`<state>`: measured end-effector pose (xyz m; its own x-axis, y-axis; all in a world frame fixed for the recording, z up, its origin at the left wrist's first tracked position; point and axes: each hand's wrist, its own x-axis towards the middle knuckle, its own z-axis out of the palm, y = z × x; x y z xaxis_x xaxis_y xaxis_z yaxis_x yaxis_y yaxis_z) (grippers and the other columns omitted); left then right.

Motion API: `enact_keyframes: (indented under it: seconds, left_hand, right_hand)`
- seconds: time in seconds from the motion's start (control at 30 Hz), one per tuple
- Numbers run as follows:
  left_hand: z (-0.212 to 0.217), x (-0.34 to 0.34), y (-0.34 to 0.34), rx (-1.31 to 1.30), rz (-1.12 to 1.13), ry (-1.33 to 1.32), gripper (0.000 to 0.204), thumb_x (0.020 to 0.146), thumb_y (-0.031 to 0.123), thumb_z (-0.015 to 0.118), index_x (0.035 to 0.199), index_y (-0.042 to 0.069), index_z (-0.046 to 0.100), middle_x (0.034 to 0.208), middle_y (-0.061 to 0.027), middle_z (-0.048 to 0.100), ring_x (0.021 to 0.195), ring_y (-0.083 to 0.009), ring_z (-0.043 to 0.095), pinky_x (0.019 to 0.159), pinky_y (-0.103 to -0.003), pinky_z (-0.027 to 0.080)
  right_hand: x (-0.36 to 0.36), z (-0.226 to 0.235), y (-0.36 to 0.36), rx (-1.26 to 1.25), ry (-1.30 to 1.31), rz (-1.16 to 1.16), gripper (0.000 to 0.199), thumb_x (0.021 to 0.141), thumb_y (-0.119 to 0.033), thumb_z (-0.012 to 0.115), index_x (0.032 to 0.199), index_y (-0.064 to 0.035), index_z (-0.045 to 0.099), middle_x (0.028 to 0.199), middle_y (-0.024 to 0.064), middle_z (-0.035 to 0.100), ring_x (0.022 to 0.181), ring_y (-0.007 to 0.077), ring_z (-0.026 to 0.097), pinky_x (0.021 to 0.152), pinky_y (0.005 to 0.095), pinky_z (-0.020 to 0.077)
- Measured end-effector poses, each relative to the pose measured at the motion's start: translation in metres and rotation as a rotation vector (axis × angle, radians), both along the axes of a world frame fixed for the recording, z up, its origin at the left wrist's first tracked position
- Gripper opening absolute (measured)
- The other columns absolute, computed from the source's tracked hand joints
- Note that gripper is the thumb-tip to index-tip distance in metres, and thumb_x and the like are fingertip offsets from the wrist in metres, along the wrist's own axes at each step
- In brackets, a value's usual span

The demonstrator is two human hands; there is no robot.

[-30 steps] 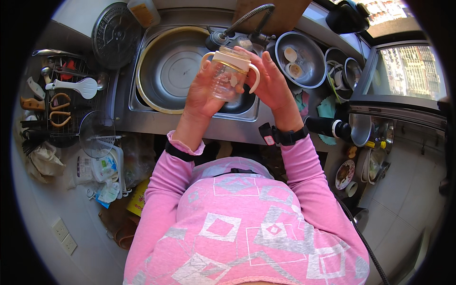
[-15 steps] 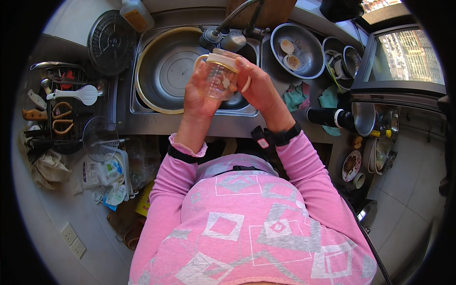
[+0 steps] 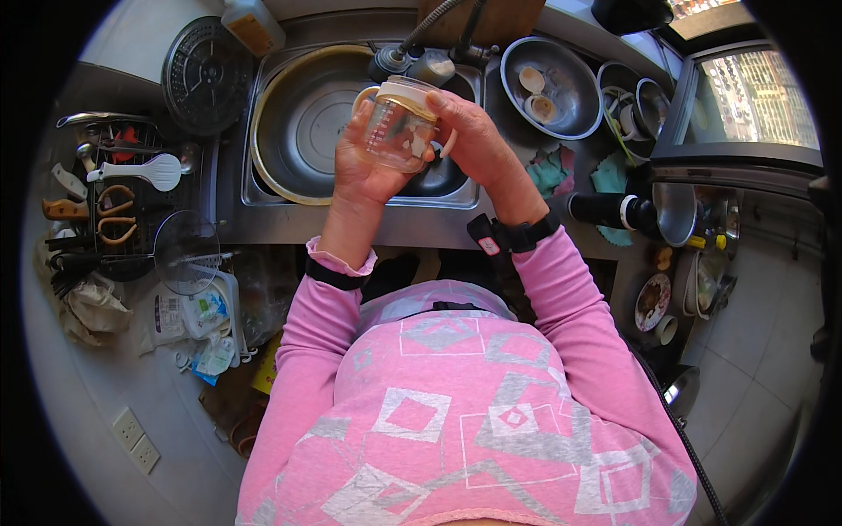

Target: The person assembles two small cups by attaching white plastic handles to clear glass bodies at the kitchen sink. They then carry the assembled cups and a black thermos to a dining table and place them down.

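I have a bottle (image 3: 397, 136) between my left hand (image 3: 355, 167) and right hand (image 3: 478, 136) at the frame's upper middle, over the sink (image 3: 452, 202). Left of the bottle, a basin (image 3: 294, 114) sits in the sink. A bowl (image 3: 570, 88) stands right of the sink, upper right; a rice paddle (image 3: 160, 173) lies on the rack (image 3: 167, 203), far left.

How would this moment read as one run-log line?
left hand: holds clear bottle | right hand: holds bottle near top | bottle: over sink | right of sink: metal bowl

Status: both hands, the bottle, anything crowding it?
Left hand cups clear two-handled baby bottle; right hand holds it near white collar. Bottle tilted. Flexible metal hose and steel basin close by; gap hard to judge.
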<state>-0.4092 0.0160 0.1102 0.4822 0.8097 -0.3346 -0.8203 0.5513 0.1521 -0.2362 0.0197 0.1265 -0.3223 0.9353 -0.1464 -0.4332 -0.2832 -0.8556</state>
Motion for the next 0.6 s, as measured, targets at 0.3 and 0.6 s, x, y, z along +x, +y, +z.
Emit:
enact_keyframes:
  seconds: [0.3, 0.6]
  left_hand:
    - [-0.009, 0.002, -0.003, 0.103, 0.232, 0.295, 0.043, 0.092, 0.034, 0.068, 0.126, 0.01, 0.057, 0.12, -0.0101, 0.062, 0.112, -0.0258, 0.059, 0.093, -0.047, 0.051]
    - [0.0, 0.009, -0.007, 0.165, 0.275, 0.44, 0.049, 0.094, 0.037, 0.066, 0.13, 0.006, 0.054, 0.116, -0.0095, 0.064, 0.111, -0.0206, 0.06, 0.097, -0.041, 0.049]
  right_hand:
    - [-0.014, 0.003, -0.011, -0.078, 0.152, -0.028, 0.05, 0.099, -0.037, 0.059, 0.134, -0.0018, 0.053, 0.115, 0.0058, 0.063, 0.103, 0.0129, 0.058, 0.087, 0.0286, 0.0468]
    - [-0.016, 0.011, -0.016, -0.106, 0.164, -0.042, 0.051, 0.101, -0.036, 0.055, 0.139, -0.0026, 0.049, 0.123, 0.0059, 0.06, 0.112, 0.0157, 0.055, 0.095, 0.0314, 0.0445]
